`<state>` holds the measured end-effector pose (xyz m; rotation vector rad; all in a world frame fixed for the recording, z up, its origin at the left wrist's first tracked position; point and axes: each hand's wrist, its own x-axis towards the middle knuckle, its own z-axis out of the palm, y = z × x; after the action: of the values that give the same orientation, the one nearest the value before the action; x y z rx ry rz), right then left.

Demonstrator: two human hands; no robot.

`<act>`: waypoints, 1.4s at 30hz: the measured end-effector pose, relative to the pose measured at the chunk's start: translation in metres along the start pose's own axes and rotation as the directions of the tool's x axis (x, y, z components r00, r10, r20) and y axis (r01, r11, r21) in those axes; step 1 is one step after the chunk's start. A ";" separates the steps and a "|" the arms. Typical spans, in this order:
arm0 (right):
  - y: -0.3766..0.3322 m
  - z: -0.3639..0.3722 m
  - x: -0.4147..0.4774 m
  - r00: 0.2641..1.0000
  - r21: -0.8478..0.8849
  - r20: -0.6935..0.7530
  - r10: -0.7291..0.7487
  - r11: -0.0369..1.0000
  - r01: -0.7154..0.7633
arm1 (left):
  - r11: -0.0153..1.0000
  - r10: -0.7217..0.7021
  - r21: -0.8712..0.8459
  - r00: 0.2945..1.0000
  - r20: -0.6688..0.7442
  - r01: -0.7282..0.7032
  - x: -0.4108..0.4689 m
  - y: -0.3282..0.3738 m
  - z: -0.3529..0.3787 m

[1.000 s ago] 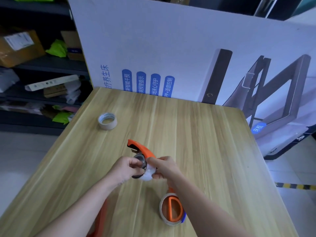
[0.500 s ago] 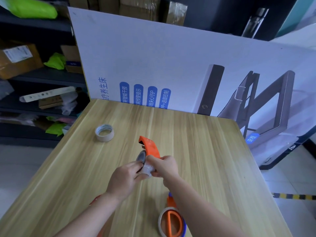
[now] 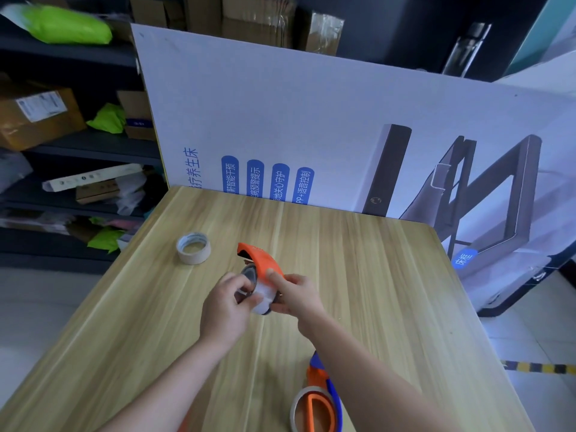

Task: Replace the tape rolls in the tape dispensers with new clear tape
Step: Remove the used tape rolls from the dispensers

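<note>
**Both hands working a clear roll at the orange dispenser**

Wood-grain table [image 3: 358, 275] is filling most of the view, with a large printed white board [image 3: 280, 113] standing along its far edge and dark shelves [image 3: 78, 145] of boxes and green bags sitting behind on the left. Above the middle of the table, the right hand [image 3: 294, 296] is clasping the orange tape dispenser [image 3: 260, 263], thumb lying on its curved orange back, while the nose of the dispenser is pointing away and to the left. The left hand [image 3: 226, 302] is pinching the clear tape roll [image 3: 258, 294] seated at the dispenser's hub, fingers curling over the roll's near side. Whether the roll is sitting fully on the hub cannot be told. A used roll with a pale core [image 3: 193, 247] is lying flat on the table, well apart to the far left. Near the front edge, a second dispenser [image 3: 318, 400], orange with blue trim and ringed by tape, is resting just beside the right forearm.
</note>
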<state>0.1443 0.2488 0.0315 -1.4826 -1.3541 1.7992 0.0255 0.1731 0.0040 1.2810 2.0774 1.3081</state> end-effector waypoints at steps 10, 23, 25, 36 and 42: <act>-0.002 0.007 0.005 0.994 0.002 0.108 -0.018 1.000 0.018 | 0.946 -0.196 -0.275 0.979 -0.054 0.174 0.025 0.006 -0.012; -0.011 0.009 0.005 0.979 0.159 0.199 -0.041 0.987 0.009 | 0.560 -0.341 -0.623 0.838 0.427 0.546 0.041 0.007 -0.035; -0.011 0.011 0.007 0.977 0.174 0.206 -0.045 0.985 0.008 | 0.535 -0.320 -0.630 0.825 0.465 0.563 0.043 0.003 -0.041; -0.016 0.016 0.010 0.971 0.162 0.235 -0.049 0.987 0.010 | 0.608 -0.321 -0.589 0.844 0.430 0.532 0.039 0.001 -0.037; -0.015 0.016 0.014 0.977 0.154 0.194 -0.087 0.986 0.058 | 0.698 -0.334 -0.532 0.876 0.349 0.478 0.039 -0.001 -0.035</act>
<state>0.1214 0.2601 0.0374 -1.1864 -1.3166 1.9982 -0.0191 0.1875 0.0260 0.5942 1.4654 1.3699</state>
